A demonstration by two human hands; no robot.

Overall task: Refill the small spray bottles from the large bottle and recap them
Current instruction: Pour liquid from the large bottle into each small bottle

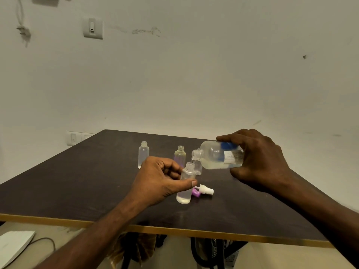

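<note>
My right hand [260, 162] grips the large clear bottle [213, 155], tipped on its side with its open neck pointing left, just above a small bottle's mouth. My left hand [161, 179] holds that small uncapped spray bottle [186, 183] upright on the dark table [77, 181]; a little clear liquid sits at its bottom. Behind it stand three more small uncapped bottles: one at the far left [143, 154], one in the middle [180, 155], and one [198, 167] partly hidden under the large bottle's neck. A white spray cap [206, 189] and a purple cap [195, 192] lie beside the held bottle.
The table's front edge has a yellow-brown band [174, 231]. A white wall with switch plates [92, 28] rises behind the table. Below the edge I see a white object with a cable [13, 245] on the floor and dark chair parts [209, 251].
</note>
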